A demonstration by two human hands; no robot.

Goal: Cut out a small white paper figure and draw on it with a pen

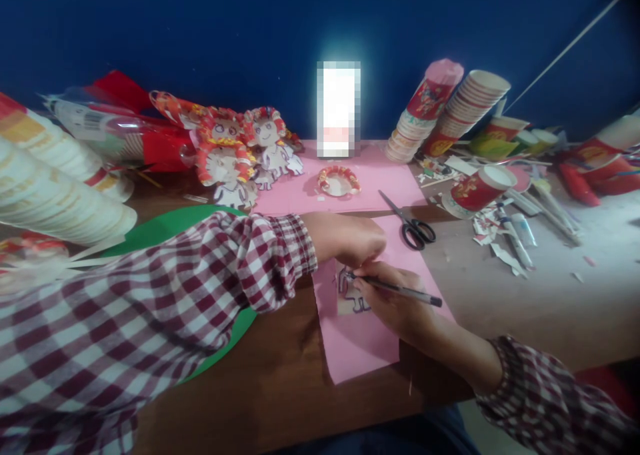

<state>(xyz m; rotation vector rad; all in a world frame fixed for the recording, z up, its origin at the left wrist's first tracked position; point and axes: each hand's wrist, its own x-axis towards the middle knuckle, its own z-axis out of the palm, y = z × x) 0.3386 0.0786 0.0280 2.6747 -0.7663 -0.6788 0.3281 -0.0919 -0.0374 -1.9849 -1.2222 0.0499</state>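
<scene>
Right hand (395, 305) with pen (400, 290) on pink paper (360, 341), left hand (350, 238) alongside, scissors (411, 223) beyond.

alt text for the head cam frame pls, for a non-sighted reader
The right hand holds a pen to a small outlined cutout on a pink sheet, while the left hand presses down beside it. Black scissors, stacked paper cups and finished paper figures lie on the brown table.

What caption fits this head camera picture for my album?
Right hand draws with a pen on a cutout the left hand steadies, scissors nearby.
</scene>
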